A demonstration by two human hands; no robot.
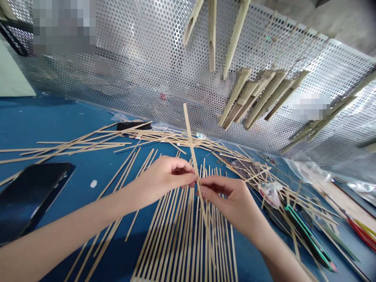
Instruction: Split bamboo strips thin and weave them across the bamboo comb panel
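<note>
A long pale bamboo strip (190,137) slants upward between my hands, its lower part reaching down over the laid-out strips. My left hand (173,174) pinches near its middle, thumb and fingertips touching it. From the right, my right hand (225,192) also closes its fingertips on the strip, right beside the left fingers. Below both hands, several narrow bamboo strips (164,235) lie side by side with small gaps on the blue table (88,113).
A dark tablet or phone (32,196) lies at left. Loose strips (85,147) spread across the back. At right are a green-edged cutter (308,237), red-handled pliers (362,235) and plastic bags (272,194). Bamboo pieces (264,98) hang on the perforated metal panel (132,66).
</note>
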